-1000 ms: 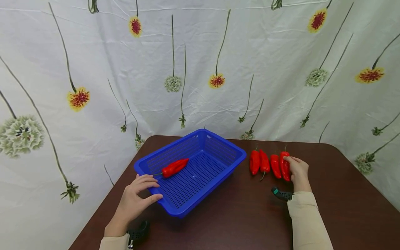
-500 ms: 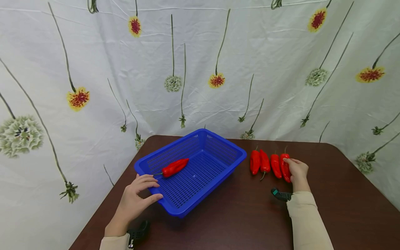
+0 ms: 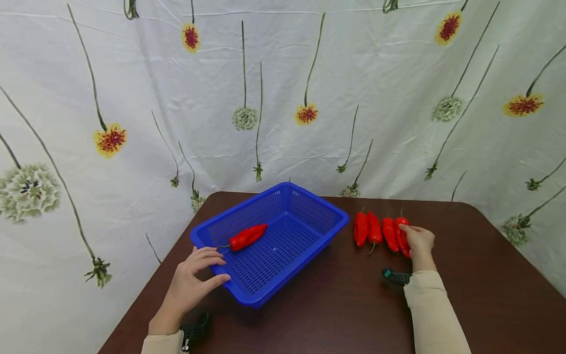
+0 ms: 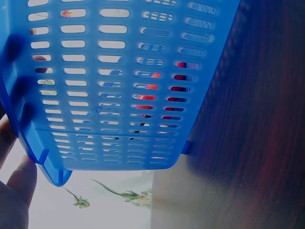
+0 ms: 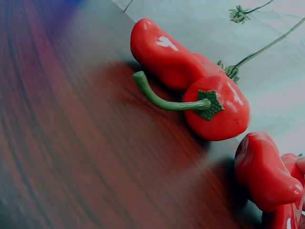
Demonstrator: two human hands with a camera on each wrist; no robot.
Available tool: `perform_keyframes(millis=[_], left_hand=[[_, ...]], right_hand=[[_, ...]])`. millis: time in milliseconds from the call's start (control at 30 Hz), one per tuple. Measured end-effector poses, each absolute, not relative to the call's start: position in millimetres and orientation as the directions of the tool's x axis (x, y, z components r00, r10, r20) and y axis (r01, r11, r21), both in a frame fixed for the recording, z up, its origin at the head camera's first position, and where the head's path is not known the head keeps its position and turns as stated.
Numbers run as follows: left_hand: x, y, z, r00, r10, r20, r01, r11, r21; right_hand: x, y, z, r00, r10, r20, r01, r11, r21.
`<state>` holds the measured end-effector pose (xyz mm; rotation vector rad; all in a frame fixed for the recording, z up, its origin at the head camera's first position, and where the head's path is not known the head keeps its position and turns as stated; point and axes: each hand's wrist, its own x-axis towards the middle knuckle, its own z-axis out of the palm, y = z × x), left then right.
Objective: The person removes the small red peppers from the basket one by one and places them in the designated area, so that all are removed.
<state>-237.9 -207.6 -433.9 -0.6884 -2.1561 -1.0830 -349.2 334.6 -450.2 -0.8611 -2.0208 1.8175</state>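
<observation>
Presently, a red pepper (image 3: pixel 401 237) is pinched between the thumb and fingers of the right hand (image 3: pixel 420 239), with the green stem pointed away from the person; whether it is lifted off the table (image 3: pixel 327 307) cannot be told. This pepper is positioned at the right end of a row of four, set on the far right portion of the dark brown wood-grain surface. The third pepper (image 3: pixel 390 235) is located just beside it, with the stem also directed away. Farther left, the second pepper (image 3: pixel 375 229) is oriented with its curved stem toward the person, and the first pepper (image 3: pixel 360 229) is placed close alongside with its stem reversed. In the right wrist view, the held pepper is partly cut off by the frame edge. The rim of a rectangular blue slotted plastic basket (image 3: pixel 283 253) is gripped at the near left end by the left hand (image 3: pixel 190 278); the fingers are hooked over the edge and set apart from the thumb. A single red pepper is contained inside, laid on the basket floor toward the left end, with its stem directed toward the left hand. Cream sleeves (image 3: pixel 435 309) are worn on both arms. The background is formed by a white flower-printed cloth (image 3: pixel 212 98).
</observation>
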Motion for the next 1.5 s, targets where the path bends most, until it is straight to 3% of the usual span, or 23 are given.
perform_keyframes(millis=[333,667,1500], left_hand=[[-236.9,-207.1,-434.1,-0.681,0.170,0.712,0.670,0.537,0.513],[-236.3,-207.2,-433.5,-0.690,0.170,0.704,0.656,0.558,0.508],[-236.8,-208.3,-433.7,-0.681,0.173,0.712,0.668,0.544,0.508]], right_hand=[[-347.7,335.8,-448.2,-0.758,0.625,-0.185,0.264,0.034,-0.964],[-342.0,336.7,-444.7,-0.817,0.547,-0.181,0.275,0.095,-0.957],[-344.7,339.9,-446.7,-0.822,0.538,-0.186,0.251,0.049,-0.967]])
